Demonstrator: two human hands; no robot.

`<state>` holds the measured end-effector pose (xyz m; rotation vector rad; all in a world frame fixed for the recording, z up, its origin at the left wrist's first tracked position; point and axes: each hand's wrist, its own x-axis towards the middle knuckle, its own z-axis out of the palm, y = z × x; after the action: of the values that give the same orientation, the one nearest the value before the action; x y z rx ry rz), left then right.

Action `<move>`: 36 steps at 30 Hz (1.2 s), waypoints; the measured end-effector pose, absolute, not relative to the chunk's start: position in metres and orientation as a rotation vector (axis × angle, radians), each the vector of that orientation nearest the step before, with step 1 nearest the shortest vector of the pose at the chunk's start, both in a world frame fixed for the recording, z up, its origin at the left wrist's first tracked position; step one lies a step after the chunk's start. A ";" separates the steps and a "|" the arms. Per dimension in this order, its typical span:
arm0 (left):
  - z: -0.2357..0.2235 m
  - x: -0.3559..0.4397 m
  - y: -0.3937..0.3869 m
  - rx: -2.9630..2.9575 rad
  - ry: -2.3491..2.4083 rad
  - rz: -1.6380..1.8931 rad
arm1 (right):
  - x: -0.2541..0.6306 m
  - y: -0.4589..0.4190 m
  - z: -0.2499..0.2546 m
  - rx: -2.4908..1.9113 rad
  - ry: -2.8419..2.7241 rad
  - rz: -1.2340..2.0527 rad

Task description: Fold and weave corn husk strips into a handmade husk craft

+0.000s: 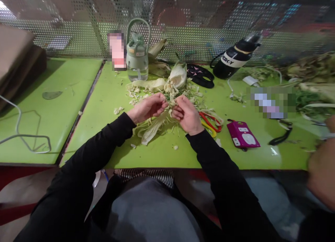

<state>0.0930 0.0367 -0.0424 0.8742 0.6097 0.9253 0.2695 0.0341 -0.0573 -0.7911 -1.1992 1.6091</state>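
from the head camera, looking down at the green table (162, 154), the person sits close to its edge, with both black sleeves reaching forward. the left hand (148, 107) and the right hand (187, 114) meet over a pile of pale husk strips (154, 128). the fingers of both hands are curled and pinch thin strips between thumb and fingertips, so neither hand is open. they hold the strips just above the pile, i think so that the loose pieces fall back on the same heap. the pile lies in the middle of the table, right in front of the body, where both hands reach it easily.

behind the pile lies a folded husk (178, 75), and more scraps (133, 93) are spread around it. a water bottle (137, 51) stands at the back by the mesh wall, away from the work. a black bottle (235, 58) lies on its side to the right. red and yellow scissors (210, 125) lie just beside the right hand, near enough to take. a pink power strip (243, 134) rests further right. another person's hand (323, 172) shows at the right edge.
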 end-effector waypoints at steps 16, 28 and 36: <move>-0.038 0.100 0.028 1.282 1.060 0.654 | 0.320 0.047 -0.031 -1.128 -1.691 1.152; -0.032 0.090 0.025 1.100 0.969 0.884 | 0.382 0.011 -0.038 -2.193 -2.590 0.139; -0.030 0.082 0.030 1.107 1.151 1.075 | 0.383 0.020 -0.014 -2.057 -2.050 0.799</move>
<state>0.0825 0.0304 -0.0299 1.1072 1.1514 1.0753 0.3829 0.0195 -0.0144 -2.0565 -2.0497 0.7988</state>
